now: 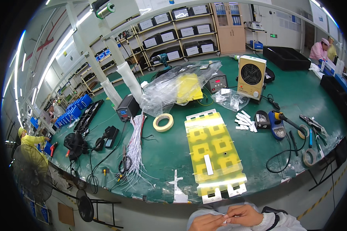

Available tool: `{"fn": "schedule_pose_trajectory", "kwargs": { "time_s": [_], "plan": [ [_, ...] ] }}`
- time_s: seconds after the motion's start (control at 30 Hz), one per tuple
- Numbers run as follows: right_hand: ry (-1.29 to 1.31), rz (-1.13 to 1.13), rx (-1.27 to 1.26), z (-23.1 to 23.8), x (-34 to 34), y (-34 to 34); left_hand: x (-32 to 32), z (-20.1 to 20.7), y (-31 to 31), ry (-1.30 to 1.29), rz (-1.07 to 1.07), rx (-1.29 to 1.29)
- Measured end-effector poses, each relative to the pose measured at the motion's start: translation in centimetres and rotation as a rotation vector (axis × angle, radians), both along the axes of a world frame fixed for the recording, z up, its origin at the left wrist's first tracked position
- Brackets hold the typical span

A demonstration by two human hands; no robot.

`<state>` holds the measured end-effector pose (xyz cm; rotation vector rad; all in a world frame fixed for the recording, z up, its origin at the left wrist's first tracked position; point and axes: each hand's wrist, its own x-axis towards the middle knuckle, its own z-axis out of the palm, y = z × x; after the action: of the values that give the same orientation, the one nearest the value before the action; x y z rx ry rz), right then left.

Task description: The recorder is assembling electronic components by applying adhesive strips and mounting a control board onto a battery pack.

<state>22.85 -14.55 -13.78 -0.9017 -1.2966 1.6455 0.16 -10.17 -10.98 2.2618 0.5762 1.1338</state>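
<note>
Close to my lap, below the table's front edge, my left hand (207,223) and my right hand (244,215) meet at the fingertips. Both are closed in a pinch on a small white piece (225,221), mostly hidden by the fingers. Just beyond them lies a yellow panel (213,148) with cut-outs and white tabs at its ends, under a clear shiny film. A single white strip (208,164) rests slantwise on its lower half. More white strips (246,121) are scattered to the right of the panel's far end.
On the green table (169,150) are a tape roll (163,122), a bundle of white wires (135,150) and scissors (125,163) at left. To the right stand a soldering iron holder (277,125), pliers (314,126) and a fan unit (252,77). Plastic bags (162,92) lie behind.
</note>
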Motion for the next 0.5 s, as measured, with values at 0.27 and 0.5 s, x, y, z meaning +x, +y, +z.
{"fn": "schedule_pose_trajectory", "kwargs": {
  "time_s": [0.27, 0.5],
  "plan": [
    [-0.042, -0.010, 0.053, 0.0, 0.2, 0.1, 0.2, -0.3, -0.1, -0.011, -0.012, 0.007],
    [0.071, 0.049, -0.024, -1.4, 0.0, 0.8, 0.7, -0.1, 0.0, 0.007, -0.003, 0.024]
  ]
}}
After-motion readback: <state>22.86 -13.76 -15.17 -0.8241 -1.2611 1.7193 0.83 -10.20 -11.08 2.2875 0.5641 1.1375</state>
